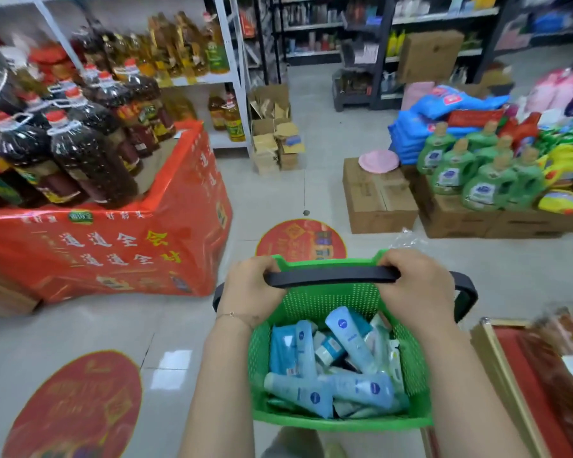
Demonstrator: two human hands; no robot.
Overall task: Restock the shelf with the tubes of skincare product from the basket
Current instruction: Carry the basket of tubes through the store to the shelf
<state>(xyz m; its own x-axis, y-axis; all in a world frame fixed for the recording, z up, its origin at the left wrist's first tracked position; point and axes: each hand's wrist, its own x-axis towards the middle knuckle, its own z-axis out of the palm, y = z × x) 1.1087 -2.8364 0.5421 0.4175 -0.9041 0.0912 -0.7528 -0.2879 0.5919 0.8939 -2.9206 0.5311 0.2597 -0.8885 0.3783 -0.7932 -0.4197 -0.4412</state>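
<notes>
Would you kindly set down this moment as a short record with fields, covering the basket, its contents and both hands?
Basket: green plastic, held up off the floor
Contents: pale blue skincare tubes, piled loosely
Left grip: hand holds the black handle at its left end
Right grip: hand holds the same handle at its right end
Second handle: hangs down outside the basket
Left side: oil bottles on red-draped table
Right side: green detergent bottles on cartons

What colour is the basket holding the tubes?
Bright green basket, with a black handle; the head view shows it plainly.
</notes>
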